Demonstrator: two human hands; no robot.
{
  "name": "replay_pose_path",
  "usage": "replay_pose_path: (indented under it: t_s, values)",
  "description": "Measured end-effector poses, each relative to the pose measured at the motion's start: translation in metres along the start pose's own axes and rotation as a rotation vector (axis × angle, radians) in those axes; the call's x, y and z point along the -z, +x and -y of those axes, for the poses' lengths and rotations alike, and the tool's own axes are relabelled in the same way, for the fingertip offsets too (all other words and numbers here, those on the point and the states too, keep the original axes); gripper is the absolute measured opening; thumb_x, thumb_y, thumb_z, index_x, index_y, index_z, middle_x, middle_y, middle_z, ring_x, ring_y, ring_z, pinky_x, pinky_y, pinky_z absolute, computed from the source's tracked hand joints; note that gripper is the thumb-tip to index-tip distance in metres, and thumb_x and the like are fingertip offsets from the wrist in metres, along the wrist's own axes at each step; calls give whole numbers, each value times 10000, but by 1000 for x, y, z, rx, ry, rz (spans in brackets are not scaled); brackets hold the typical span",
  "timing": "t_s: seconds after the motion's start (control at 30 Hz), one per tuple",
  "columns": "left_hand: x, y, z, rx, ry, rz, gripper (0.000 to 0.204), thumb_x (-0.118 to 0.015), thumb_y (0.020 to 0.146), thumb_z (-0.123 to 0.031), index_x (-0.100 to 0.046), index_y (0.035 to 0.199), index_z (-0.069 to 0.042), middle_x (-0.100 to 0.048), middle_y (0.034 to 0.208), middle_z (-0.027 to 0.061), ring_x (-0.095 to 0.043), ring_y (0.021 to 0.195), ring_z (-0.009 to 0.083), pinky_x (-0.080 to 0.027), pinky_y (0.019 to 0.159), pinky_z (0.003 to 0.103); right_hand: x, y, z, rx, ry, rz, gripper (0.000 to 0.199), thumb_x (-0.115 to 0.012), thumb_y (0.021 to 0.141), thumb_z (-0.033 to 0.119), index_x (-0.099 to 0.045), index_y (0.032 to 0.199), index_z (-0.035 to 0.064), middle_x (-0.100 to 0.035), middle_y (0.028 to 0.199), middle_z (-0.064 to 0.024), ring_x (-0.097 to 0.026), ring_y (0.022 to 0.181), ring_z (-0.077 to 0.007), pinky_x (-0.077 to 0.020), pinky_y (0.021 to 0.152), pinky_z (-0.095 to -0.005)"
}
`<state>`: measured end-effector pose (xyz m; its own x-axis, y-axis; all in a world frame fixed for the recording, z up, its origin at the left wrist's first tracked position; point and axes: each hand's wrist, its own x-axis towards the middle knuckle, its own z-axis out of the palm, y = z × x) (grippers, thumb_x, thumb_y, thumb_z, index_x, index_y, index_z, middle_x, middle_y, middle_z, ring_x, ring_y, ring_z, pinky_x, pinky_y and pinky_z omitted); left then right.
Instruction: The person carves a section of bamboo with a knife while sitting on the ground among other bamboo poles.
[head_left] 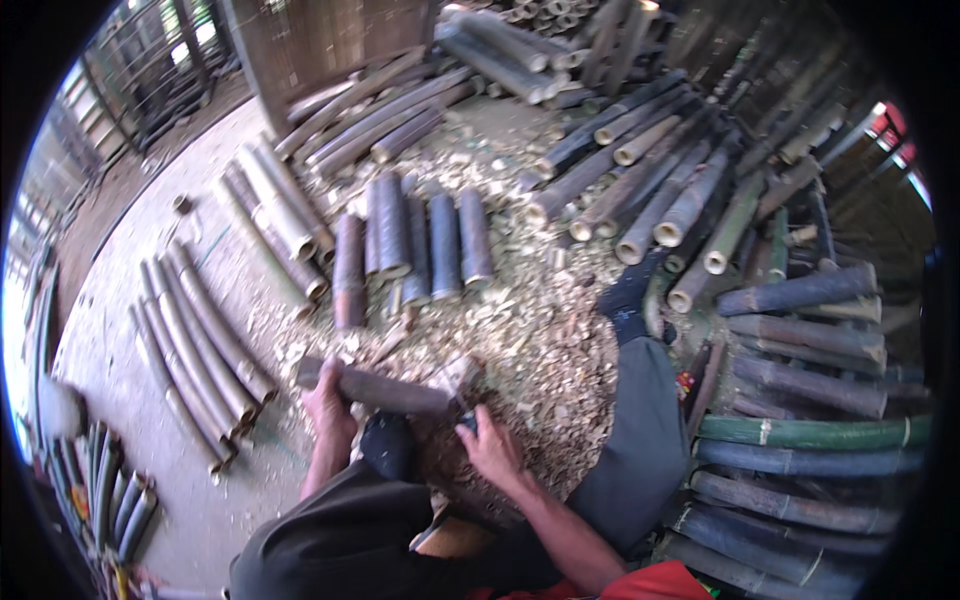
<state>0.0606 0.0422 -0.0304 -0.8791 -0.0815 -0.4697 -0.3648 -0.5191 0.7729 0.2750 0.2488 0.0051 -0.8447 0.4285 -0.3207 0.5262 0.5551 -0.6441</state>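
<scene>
Heaped bamboo poles [700,190] across upper right of frame, chip-strewn floor [540,340] at centre, short bamboo section [385,390] lying crosswise at lower centre, left hand [328,408] closed around its left end, right hand [487,445] gripping dark-handled blade [462,385] at its right end

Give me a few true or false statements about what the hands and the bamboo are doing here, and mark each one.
1. The left hand grips a short dark bamboo section lying across the person's front. True.
2. The right hand rests flat on bare concrete. False: it grips a tool handle at the section's right end, above a pile of pale wood chips.
3. Several cut dark bamboo lengths lie side by side beyond the chips. True.
4. The green bamboo pole lies at the person's left. False: it lies at the right, among stacked poles.
5. The bamboo section stands upright. False: it lies roughly level.
</scene>
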Motion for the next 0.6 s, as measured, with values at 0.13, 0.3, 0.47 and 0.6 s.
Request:
replay_pose_path:
  t_s: [0.13,0.3,0.47,0.6]
  values:
    - [-11,-5,-8,17,54,-17,391,-902,850,-160,-658,1116,-11,-724,990,92,-723,868,223,-606,806,404,17,1,25,72,9,-39,411,-612,1064,390,-522,1227,24,-719,893,-292,-708,811,-517,-549,674,-599]
    - [-13,-12,-14,-2,25,-7,385,-907,835,-113,-630,1087,-26,-698,955,73,-694,825,203,-588,760,391,15,-6,32,253,-4,-151,381,-597,1078,356,-503,1220,14,-718,857,-258,-721,764,-479,-561,612,-550]
    - [-18,-15,-18,-27,9,1,394,-879,850,-75,-644,1150,26,-739,988,122,-745,893,246,-611,821,406,9,13,8,31,-146,36,404,-597,1076,364,-493,1226,4,-732,887,-266,-733,795,-464,-575,647,-553]
    - [4,-4,-22,38,-24,241,358,-865,853,-64,-681,1131,68,-760,1010,148,-742,905,248,-597,882,422,34,-7,52,270,16,-127,421,-611,1071,373,-503,1237,2,-739,893,-249,-751,820,-435,-590,650,-514]
